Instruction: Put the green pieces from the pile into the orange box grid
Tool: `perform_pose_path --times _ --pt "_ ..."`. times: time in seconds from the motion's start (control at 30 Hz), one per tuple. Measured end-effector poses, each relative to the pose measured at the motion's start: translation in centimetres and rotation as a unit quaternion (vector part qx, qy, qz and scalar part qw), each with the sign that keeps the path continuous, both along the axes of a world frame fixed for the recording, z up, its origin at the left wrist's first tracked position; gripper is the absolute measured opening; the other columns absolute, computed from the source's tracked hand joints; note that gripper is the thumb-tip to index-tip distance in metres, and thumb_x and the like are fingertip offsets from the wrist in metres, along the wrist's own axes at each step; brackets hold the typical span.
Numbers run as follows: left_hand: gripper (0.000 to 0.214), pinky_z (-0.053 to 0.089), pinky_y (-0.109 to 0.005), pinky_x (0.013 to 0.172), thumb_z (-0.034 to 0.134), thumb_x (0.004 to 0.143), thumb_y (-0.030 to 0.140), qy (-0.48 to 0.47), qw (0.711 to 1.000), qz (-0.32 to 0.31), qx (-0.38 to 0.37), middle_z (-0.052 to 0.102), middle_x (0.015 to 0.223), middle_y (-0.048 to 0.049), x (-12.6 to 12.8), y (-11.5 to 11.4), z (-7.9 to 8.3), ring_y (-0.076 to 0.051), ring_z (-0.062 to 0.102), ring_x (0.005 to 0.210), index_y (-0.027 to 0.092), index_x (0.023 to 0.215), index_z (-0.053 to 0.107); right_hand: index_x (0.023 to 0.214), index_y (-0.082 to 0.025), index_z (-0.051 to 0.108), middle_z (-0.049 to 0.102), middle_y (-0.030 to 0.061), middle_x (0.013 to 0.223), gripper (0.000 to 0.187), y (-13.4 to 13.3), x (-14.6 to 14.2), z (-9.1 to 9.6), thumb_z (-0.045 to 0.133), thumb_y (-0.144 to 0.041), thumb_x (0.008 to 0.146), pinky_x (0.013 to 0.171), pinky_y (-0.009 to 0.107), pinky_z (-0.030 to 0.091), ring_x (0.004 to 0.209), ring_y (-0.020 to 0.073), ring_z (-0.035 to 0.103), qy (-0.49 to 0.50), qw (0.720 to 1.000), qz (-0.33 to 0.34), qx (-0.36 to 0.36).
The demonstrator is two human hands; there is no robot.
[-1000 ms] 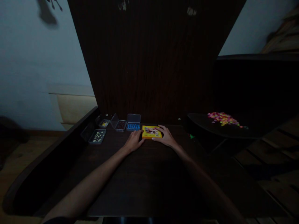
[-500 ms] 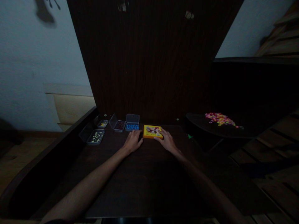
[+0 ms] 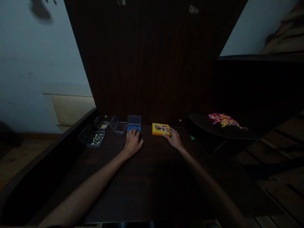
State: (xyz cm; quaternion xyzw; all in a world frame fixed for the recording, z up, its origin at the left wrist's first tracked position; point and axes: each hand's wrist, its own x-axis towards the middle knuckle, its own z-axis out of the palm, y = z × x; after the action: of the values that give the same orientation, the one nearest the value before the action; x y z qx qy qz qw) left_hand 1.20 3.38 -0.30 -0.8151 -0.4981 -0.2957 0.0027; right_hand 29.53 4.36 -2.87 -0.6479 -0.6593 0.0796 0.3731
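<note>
A yellow box (image 3: 159, 129) with printed pictures lies flat toward the back of the dark tabletop. My right hand (image 3: 175, 139) grips its right end, thumb along the front and fingers over the top. To the left, my left hand (image 3: 133, 144) is spread palm down, its fingertips at the front of a clear lidded case (image 3: 134, 120) holding blue pieces. Whether those fingers touch the case I cannot tell. Beside it stand open clear cases with dark red pieces (image 3: 121, 127), yellow pieces (image 3: 103, 125) and pale pieces (image 3: 96, 138).
A heap of pink, yellow and orange small pieces (image 3: 224, 120) lies on a dark corner shelf (image 3: 204, 126) at the right. Near the shelf's base is a small green item (image 3: 192, 137). A raised side board (image 3: 57, 152) borders the left, and a tall dark panel (image 3: 152, 69) the back.
The yellow box has shifted right and slightly back with my right hand on it. My left hand has come away from the box's left side toward the case of blue pieces.
</note>
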Motion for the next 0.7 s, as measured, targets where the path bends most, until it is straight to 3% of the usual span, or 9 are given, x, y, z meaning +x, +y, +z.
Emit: perform_pose_path --times 0.37,0.7 --pt "0.030 0.036 -0.054 0.108 0.054 0.084 0.027 -0.008 1.000 -0.016 -0.020 0.052 0.131 -0.0172 -0.1 0.5 -0.9 -0.036 0.038 0.131 0.014 0.111 0.058 0.132 -0.018 0.058 0.047 0.0131 0.145 0.054 0.9 0.4 -0.8 0.061 -0.039 0.082 0.114 0.050 0.027 0.133 0.0312 0.042 0.003 1.000 0.012 -0.009" --pt "0.030 0.042 -0.052 0.100 0.052 0.086 0.026 0.012 0.998 -0.053 -0.018 0.059 0.121 -0.0127 -0.2 0.1 -0.2 -0.032 0.047 0.119 0.018 0.115 0.057 0.136 -0.019 0.054 0.036 0.0127 0.151 0.056 0.7 -0.3 -1.0 0.059 -0.040 0.084 0.115 0.050 0.023 0.139 0.0334 0.033 -0.010 1.000 -0.002 -0.014"
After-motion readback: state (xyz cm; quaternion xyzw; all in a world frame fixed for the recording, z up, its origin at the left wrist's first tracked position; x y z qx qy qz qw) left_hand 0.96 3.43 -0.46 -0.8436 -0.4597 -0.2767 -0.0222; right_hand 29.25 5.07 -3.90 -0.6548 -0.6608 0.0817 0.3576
